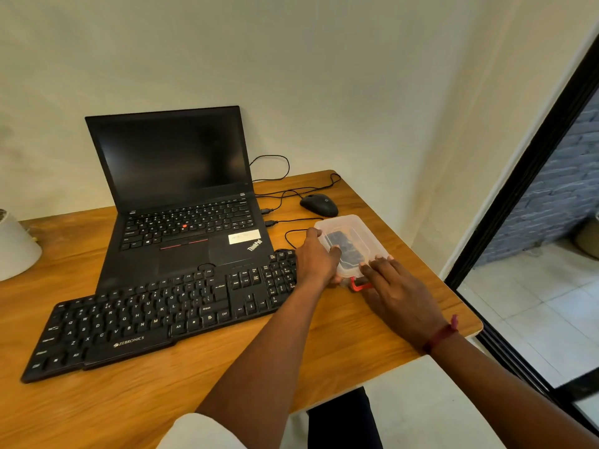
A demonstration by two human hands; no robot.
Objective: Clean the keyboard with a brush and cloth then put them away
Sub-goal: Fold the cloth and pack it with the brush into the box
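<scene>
Both hands on the plastic box (351, 231) by the table's (194, 377) right edge.
Our left hand (316, 259) grasps the box's near-left side, thumb on the lid; our right hand (400, 291) lies flat-fingered on the lid above the red latch (356, 284), gripping nothing. Something dark sits inside; we cannot tell what. The keyboard (155, 315) lies mid-table, its right end beside the box. We judge the latch is in hand; working it next needs the left hand steadying the box.
</scene>
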